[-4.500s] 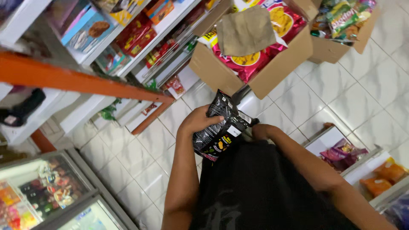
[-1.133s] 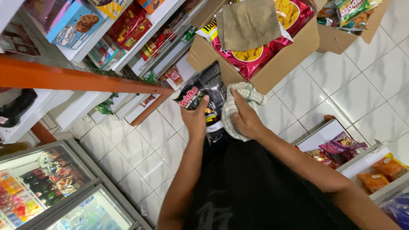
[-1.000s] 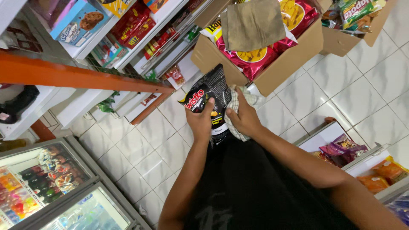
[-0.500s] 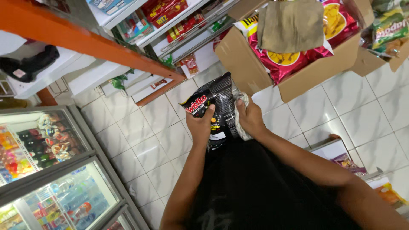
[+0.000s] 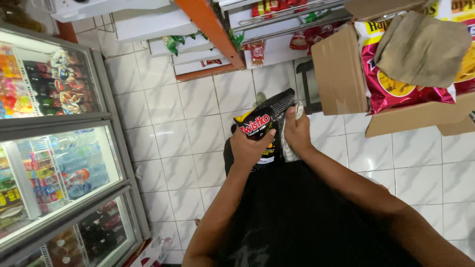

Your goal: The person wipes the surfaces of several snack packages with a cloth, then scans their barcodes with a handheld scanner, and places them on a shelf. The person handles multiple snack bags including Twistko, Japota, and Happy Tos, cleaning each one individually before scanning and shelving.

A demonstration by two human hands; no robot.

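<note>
We stand in a shop aisle, looking down past our black shirt at white floor tiles (image 5: pixel 163 123). Our left hand (image 5: pixel 250 146) is closed round the lower part of a black snack packet (image 5: pixel 269 116), thumb laid across its front and the other fingers curled behind it, so the packet stands upright just above the knuckles. Our right hand (image 5: pixel 296 131) is clenched on a pale cloth (image 5: pixel 288 148); a tuft of it shows above the fingertips and a strip hangs below the palm. That hand presses against the packet's right edge, so cloth and packet appear to be touching.

We judge the work to be midway: the packet is out, held and being gone over with the cloth, and it is not yet set down anywhere. Beyond the right fingertips, an open cardboard carton (image 5: pixel 341 74) holds red snack bags (image 5: pixel 396 84), with a brown paper bag (image 5: pixel 420 49) lying on top. Beyond the left fingers run the orange-edged shelves (image 5: pixel 208 24), partly stocked. Well off to the left of both hands stands a glass-fronted drinks cooler (image 5: pixel 54 148).
</note>
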